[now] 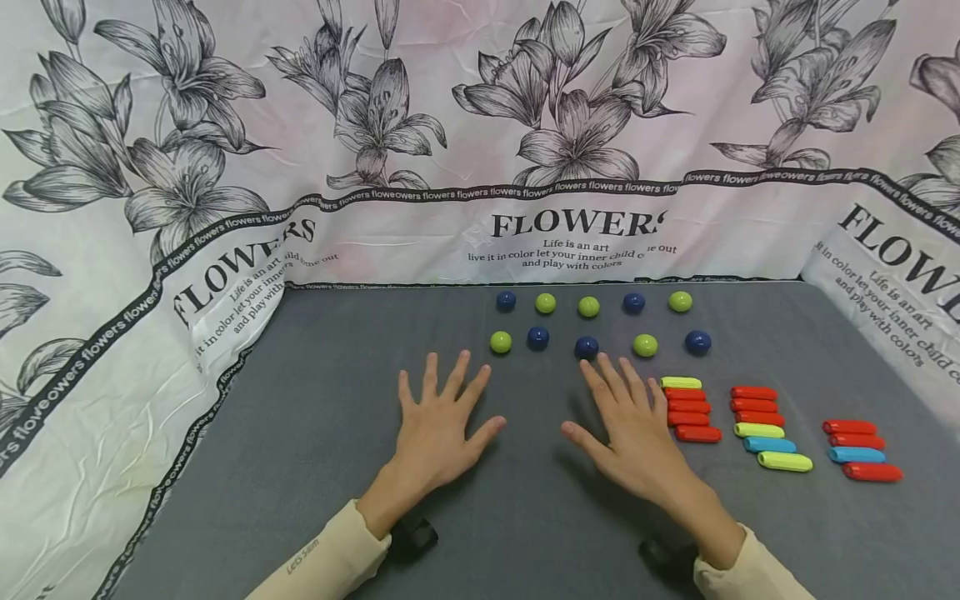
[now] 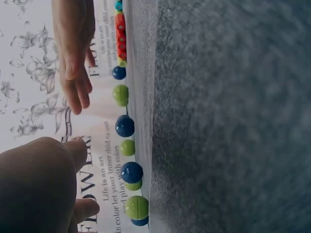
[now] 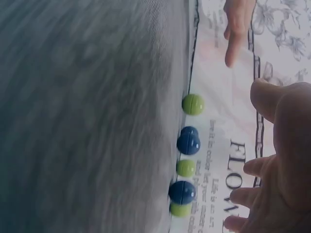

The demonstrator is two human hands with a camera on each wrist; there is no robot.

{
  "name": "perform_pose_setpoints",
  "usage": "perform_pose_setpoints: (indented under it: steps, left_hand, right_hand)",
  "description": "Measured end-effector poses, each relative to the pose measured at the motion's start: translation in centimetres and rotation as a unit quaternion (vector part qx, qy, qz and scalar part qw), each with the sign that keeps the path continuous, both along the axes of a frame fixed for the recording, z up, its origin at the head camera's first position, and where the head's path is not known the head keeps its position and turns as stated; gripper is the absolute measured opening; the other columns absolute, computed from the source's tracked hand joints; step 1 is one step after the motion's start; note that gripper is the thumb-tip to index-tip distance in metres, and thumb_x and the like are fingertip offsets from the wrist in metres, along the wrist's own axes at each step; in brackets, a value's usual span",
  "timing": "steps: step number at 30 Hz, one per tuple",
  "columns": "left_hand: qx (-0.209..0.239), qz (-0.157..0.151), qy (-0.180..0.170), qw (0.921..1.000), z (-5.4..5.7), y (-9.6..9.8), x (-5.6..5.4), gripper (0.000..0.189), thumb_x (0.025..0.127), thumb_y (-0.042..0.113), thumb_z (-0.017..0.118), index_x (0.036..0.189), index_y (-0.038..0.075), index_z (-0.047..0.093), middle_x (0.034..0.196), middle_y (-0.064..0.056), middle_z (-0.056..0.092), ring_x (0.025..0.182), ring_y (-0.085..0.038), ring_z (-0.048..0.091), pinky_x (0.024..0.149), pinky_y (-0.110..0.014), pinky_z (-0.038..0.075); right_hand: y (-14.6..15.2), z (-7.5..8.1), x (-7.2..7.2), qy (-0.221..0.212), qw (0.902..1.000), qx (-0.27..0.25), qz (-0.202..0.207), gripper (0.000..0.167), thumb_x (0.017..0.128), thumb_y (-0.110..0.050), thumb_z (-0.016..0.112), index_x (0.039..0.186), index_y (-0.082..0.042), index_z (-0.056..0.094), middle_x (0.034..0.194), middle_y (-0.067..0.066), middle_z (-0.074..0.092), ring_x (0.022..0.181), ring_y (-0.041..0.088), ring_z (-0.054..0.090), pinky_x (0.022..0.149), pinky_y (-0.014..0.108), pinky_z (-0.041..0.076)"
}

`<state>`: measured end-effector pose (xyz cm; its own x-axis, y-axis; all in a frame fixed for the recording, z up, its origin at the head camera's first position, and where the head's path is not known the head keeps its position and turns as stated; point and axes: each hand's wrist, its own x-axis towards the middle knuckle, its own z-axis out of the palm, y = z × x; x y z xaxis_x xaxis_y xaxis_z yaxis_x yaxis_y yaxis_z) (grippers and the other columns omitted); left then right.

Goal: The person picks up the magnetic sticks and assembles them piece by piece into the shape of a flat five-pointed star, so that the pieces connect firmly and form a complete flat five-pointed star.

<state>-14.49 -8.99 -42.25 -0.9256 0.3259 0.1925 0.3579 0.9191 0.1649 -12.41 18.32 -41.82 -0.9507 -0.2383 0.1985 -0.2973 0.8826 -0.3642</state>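
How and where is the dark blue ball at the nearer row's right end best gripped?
The dark blue ball is probably best pinched around its widest part, the right hand coming down from above: it is round, without a handle, and gaps separate it from the green ball on its left and the yellow stick on its near side.

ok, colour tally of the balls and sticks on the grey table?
Dark blue balls: 5
Green balls: 5
Red sticks: 10
Yellow sticks: 3
Light blue sticks: 2
Total: 25 visible
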Motion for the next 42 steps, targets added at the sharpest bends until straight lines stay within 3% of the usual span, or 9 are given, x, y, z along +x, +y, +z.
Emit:
perform_pose_setpoints:
  steps: [5, 11, 17, 26, 32, 37, 42]
  left_hand:
    - [0.007, -0.019, -0.013, 0.9997, 0.0, 0.4, 0.1, 0.07, 0.099, 0.067, 0.044, 0.159, 0.032, 0.036, 0.17, -0.004, 0.025, 0.156, -0.046, 0.017, 0.115, -0.077, 0.011]
    - [0.031, -0.037, -0.041, 0.998, -0.1, 1.4, 0.3, 0.068, 0.1, 0.067, 0.042, 0.158, 0.032, 0.037, 0.169, -0.003, 0.028, 0.154, -0.043, 0.026, 0.114, -0.072, 0.021]
    - [0.05, -0.068, -0.05, 0.9952, -0.1, 2.8, 0.5, 0.065, 0.101, 0.066, 0.042, 0.156, 0.031, 0.043, 0.165, -0.003, 0.036, 0.148, -0.041, 0.037, 0.109, -0.067, 0.028]
    - [0.066, -0.11, -0.036, 0.9911, 0.6, 5.2, 0.6, 0.059, 0.102, 0.065, 0.041, 0.147, 0.031, 0.055, 0.151, 0.0, 0.054, 0.13, -0.027, 0.051, 0.099, -0.055, 0.035]
    - [0.095, -0.14, -0.038, 0.9848, 0.7, 7.1, 0.2, 0.051, 0.102, 0.062, 0.045, 0.139, 0.031, 0.064, 0.133, 0.007, 0.066, 0.11, -0.017, 0.056, 0.084, -0.037, 0.035]
    - [0.115, -0.159, -0.063, 0.9786, 0.5, 8.6, 0.0, 0.042, 0.101, 0.054, 0.054, 0.133, 0.03, 0.068, 0.128, 0.009, 0.07, 0.106, -0.014, 0.06, 0.083, -0.032, 0.041]
    - [0.139, -0.194, -0.084, 0.9674, 0.2, 10.0, -0.6, 0.032, 0.1, 0.044, 0.062, 0.124, 0.027, 0.074, 0.095, 0.013, 0.071, 0.082, -0.002, 0.058, 0.076, -0.022, 0.046]
  right_hand:
    - [1.9, 0.1, 0.5, 0.028, 0.9995, -0.013, -0.005, 0.079, 0.093, -0.051, 0.068, 0.157, -0.015, 0.038, 0.16, 0.018, 0.039, 0.148, 0.044, 0.026, 0.107, 0.07, 0.02]
    - [4.7, -0.1, 1.1, 0.081, 0.9964, -0.016, -0.018, 0.062, 0.087, -0.041, 0.079, 0.139, -0.013, 0.06, 0.133, 0.014, 0.059, 0.124, 0.038, 0.044, 0.087, 0.059, 0.028]
    - [7.9, 0.1, 1.9, 0.086, 0.9953, -0.01, -0.042, 0.05, 0.08, -0.035, 0.086, 0.121, -0.011, 0.071, 0.108, 0.012, 0.063, 0.097, 0.033, 0.046, 0.073, 0.044, 0.021]
    - [11.8, 0.3, 2.9, 0.094, 0.9934, 0.002, -0.066, 0.033, 0.072, -0.023, 0.09, 0.098, -0.015, 0.071, 0.087, 0.002, 0.061, 0.09, 0.027, 0.046, 0.071, 0.043, 0.018]
    - [12.8, 0.2, 2.9, 0.079, 0.9941, 0.013, -0.073, 0.029, 0.072, -0.019, 0.09, 0.095, -0.017, 0.071, 0.086, -0.001, 0.06, 0.088, 0.027, 0.045, 0.07, 0.043, 0.016]
    - [13.2, 0.1, 2.9, 0.063, 0.9949, 0.026, -0.074, 0.026, 0.074, -0.015, 0.087, 0.096, -0.017, 0.073, 0.09, 0.001, 0.067, 0.09, 0.027, 0.046, 0.07, 0.044, 0.017]
    - [13.4, 0.0, 2.7, 0.068, 0.9949, 0.028, -0.069, 0.024, 0.075, -0.01, 0.085, 0.095, -0.017, 0.074, 0.09, 0.001, 0.071, 0.09, 0.028, 0.049, 0.07, 0.045, 0.017]
